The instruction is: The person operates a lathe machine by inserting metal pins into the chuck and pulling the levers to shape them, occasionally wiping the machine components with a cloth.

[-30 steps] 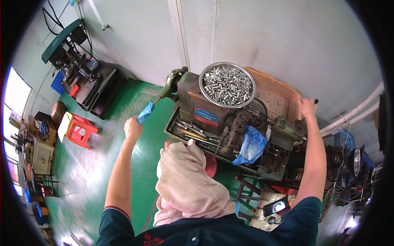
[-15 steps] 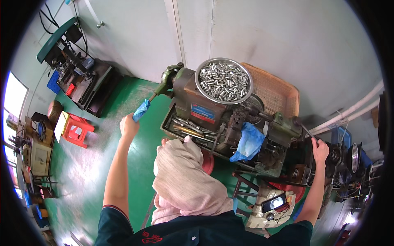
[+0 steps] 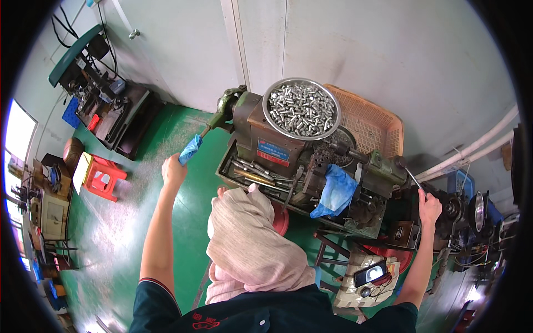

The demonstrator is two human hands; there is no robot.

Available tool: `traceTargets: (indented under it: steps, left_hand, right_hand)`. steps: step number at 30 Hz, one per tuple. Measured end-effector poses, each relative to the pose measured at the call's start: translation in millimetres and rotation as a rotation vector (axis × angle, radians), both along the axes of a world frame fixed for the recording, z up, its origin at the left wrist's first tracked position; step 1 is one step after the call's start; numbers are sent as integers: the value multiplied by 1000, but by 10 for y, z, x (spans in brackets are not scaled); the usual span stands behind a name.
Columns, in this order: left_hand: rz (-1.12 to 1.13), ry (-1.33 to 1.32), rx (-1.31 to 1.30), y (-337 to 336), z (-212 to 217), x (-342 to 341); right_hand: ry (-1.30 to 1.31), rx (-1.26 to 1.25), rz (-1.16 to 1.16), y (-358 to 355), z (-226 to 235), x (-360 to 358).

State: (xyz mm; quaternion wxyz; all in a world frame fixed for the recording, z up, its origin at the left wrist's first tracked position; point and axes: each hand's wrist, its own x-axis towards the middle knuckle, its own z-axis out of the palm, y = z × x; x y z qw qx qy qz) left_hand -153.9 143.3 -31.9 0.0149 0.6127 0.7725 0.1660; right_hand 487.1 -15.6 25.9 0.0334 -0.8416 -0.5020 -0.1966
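My left hand [image 3: 174, 170] is closed round the lower end of a lever handle wrapped in blue film [image 3: 191, 150], which runs up to the green arm at the left of a small lathe [image 3: 272, 133]. Out to the right, my right hand [image 3: 429, 207] grips a thin metal lever [image 3: 413, 178] that comes from the green tailstock [image 3: 387, 168]. A round steel bowl [image 3: 267, 114] full of short metal pins [image 3: 302, 108] sits on top of the lathe. Blue film [image 3: 336, 191] drapes over the middle of the machine, and rods [image 3: 252, 175] lie in its front tray.
Behind the lathe leans an orange plastic basket [image 3: 383, 117]. A beige cloth [image 3: 252, 244] covers my lap. At lower right a phone [image 3: 370, 273] lies on a taped pad [image 3: 355, 291]. A red stool [image 3: 105, 175] and another machine [image 3: 105, 94] stand at left.
My right hand has moved slightly left and down, and its lever has swung with it. My left hand stays nearly still on the wrapped handle.
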Motion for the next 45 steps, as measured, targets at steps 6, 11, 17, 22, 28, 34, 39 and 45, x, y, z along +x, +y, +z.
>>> traceTargets:
  steps: [6,11,17,22,28,34,39,45]
  left_hand:
    - [-16,-22,14,10,-22,-3]
    - [-12,-28,24,7,-24,-5]
    - [-22,-47,51,2,-22,11]
    - [-30,-39,67,5,-35,17]
    - [-31,-43,71,0,-29,18]
    - [-22,-18,47,7,-57,-66]
    - [-20,-29,36,19,-17,3]
    - [-3,-1,25,18,-25,4]
  right_hand:
    - [-19,17,-6,-7,-16,-26]
    - [-38,18,-22,-15,-40,-23]
    - [-36,8,-67,-18,-46,-66]
    - [-39,12,-97,-20,-50,-95]
    - [-13,-11,-88,-21,-43,-84]
    - [9,6,-82,132,-61,57]
    - [-328,303,-22,802,-104,261]
    - [397,254,481,1875,-164,-1058]
